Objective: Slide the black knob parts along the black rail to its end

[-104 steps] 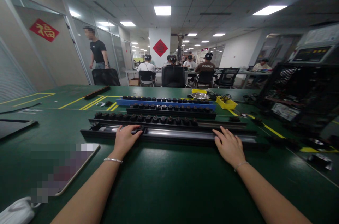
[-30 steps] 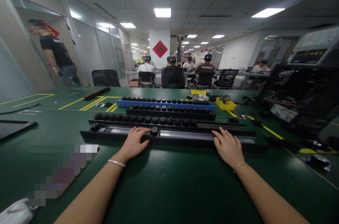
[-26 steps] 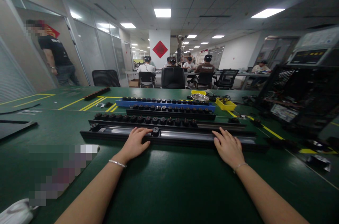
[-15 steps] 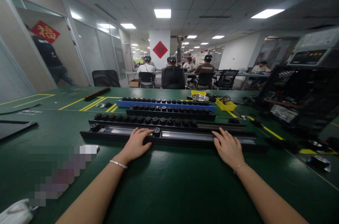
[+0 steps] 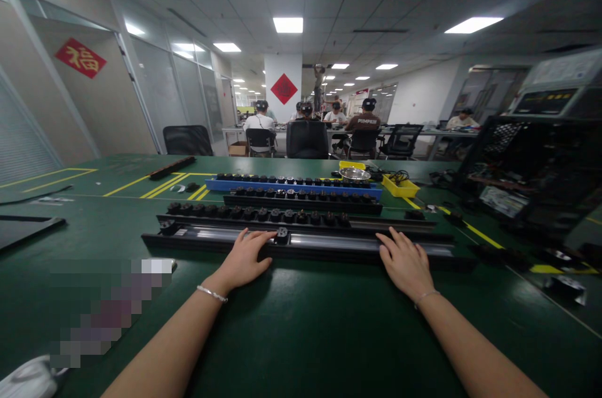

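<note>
1. On the green bench (image 5: 301, 335), a flat device (image 5: 113, 304) lies at far left, clear of both arms.
2. Three loaded rails (image 5: 263, 216) carrying rows of black modules run side by side, all beyond the hands; the farthest is blue.
3. A yellow tray (image 5: 402, 185) and a black wire rack (image 5: 531, 166) stand to the right.
4. The left hand (image 5: 244, 258) lies flat on the nearest black rail (image 5: 338, 246). Its fingers are apart and grip nothing. The fingertips sit just beside a lone black module (image 5: 282, 235) seated in that rail; contact cannot be told.
5. The right hand (image 5: 405, 263) rests flat farther along the same rail, fingers slightly spread and clamping nothing.
</note>
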Motion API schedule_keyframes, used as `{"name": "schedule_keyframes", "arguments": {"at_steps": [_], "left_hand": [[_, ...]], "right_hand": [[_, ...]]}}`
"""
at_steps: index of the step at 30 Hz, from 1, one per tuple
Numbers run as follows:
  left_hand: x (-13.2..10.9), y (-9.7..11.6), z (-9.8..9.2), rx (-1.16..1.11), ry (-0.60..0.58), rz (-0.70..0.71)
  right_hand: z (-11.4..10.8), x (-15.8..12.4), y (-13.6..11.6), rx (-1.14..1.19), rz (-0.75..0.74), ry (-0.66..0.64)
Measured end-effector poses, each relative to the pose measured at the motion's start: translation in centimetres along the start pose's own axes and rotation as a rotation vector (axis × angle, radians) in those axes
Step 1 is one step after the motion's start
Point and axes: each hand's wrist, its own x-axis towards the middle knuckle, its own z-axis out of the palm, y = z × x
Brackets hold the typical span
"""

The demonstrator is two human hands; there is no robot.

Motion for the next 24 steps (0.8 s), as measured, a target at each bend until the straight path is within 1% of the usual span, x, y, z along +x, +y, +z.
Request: {"name": "schedule_keyframes", "arguments": {"at_steps": [3,8,13,24], "left_hand": [[0.0,0.1,-0.1,-0.006,-0.031,0.02],[-0.1,0.5,-0.4,0.0,-0.064,0.005],[-0.1,0.9,-0.3,0.024,-0.064,0.035],[-0.2,1.2,0.7,0.085,-0.052,0.058]], "right_hand": [[0.2,0.0,0.1,-0.001,-0.007,0.017],[0.7,0.0,0.2,0.007,-0.009,0.061],[0.8,0.0,0.3,0.037,-0.001,0.059],[0.7,0.1,0.3,0.037,0.002,0.053]]}}
